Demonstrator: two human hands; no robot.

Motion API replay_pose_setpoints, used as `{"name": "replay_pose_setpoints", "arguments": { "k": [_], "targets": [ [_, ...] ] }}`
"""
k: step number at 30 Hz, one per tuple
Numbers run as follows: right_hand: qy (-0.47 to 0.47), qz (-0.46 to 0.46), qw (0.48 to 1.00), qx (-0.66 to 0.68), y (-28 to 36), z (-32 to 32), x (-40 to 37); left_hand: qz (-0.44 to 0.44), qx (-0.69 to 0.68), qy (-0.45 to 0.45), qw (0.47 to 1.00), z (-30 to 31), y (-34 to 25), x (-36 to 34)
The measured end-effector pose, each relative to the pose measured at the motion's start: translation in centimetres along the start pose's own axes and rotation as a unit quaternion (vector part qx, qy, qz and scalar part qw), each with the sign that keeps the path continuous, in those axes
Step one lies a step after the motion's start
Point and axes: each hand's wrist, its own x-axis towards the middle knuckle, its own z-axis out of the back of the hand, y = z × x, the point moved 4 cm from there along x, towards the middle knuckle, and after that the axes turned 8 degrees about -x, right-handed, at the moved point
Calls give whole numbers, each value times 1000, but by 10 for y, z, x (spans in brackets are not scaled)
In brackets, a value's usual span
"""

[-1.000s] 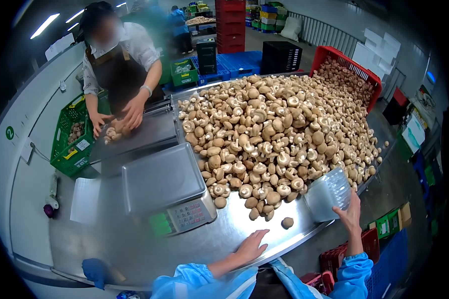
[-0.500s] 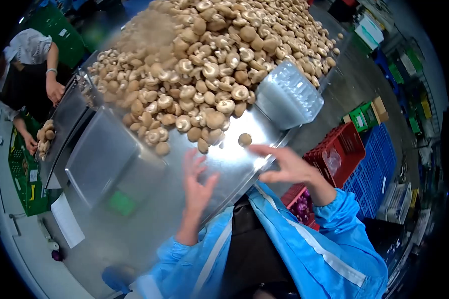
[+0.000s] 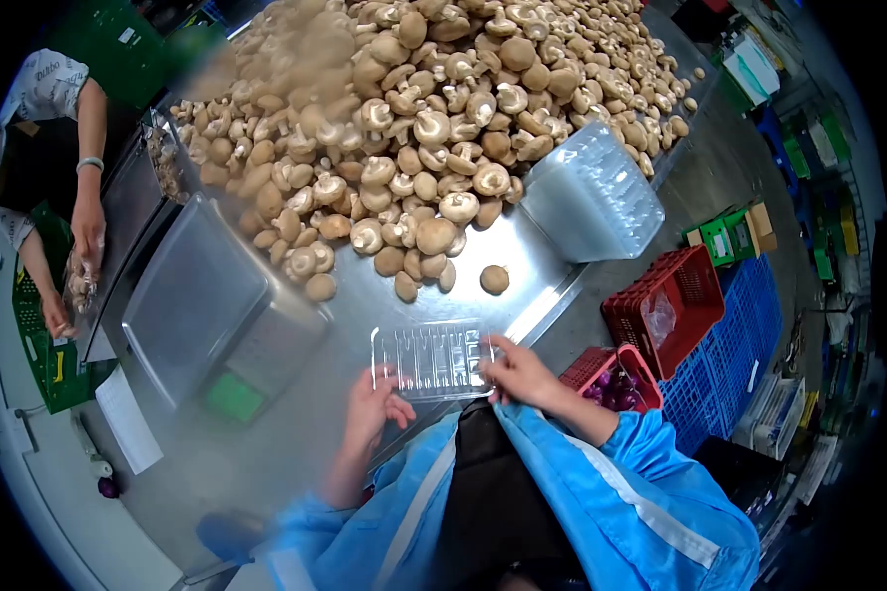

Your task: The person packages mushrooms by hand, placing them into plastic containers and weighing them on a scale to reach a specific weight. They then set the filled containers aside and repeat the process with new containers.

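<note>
Both hands are closed on one clear ribbed plastic tray (image 3: 432, 360) at the steel worktop's (image 3: 296, 443) near edge. The left hand (image 3: 373, 406) pinches its left end and the right hand (image 3: 518, 374) grips its right rim. It's a flimsy thing; this close to the edge, a loose pinch could let it buckle or drop off. Beyond lie a lone brown mushroom (image 3: 494, 279), the grey weighing scale (image 3: 202, 300), a stack of clear trays (image 3: 593, 192), then the big mushroom heap (image 3: 434, 89).

Light: bright, even, cast from above.
Glare: a pale sheen is seen on the table (image 3: 527, 286); glints are caught by the tray (image 3: 434, 360).
Shadows: soft and short, kept under the mushrooms (image 3: 434, 128).
Blur: the mushrooms are smeared at 11 o'clock.
Edges: bent by fisheye, ringed in black.
</note>
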Motion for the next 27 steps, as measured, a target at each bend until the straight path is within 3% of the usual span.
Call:
{"name": "replay_pose_setpoints", "arguments": {
  "k": [2, 6, 9, 10, 13, 17, 20, 23, 27],
  "targets": [
    [10, 1, 998, -56, -4, -8, 1, 64, -58, 13, 996, 13, 11, 8],
    [-13, -26, 1000, -3, -1, -6, 23, 130, -91, 24, 987, 17, -3, 47],
    [-47, -30, 997, 58, 7, 11, 68, 107, -65, 28, 992, 5, -37, 90],
    [-81, 18, 991, 101, 5, 17, 88, 98, -59, 9, 993, -5, -53, 104],
    [-176, 85, 978, 68, 40, 39, 131, 29, -47, -26, 998, -28, -91, 151],
    [-170, 57, 980, 90, 56, 44, 165, -64, 42, 2, 997, -25, -114, 200],
    [-259, 91, 958, 83, 68, 41, 169, -83, 19, -22, 996, -25, -113, 202],
    [-266, 118, 953, 88, 70, 46, 171, -157, -60, -21, 985, -36, -104, 179],
    [-251, 138, 945, 155, 54, 42, 155, -158, -105, -1, 982, -37, -84, 161]
  ]
}}
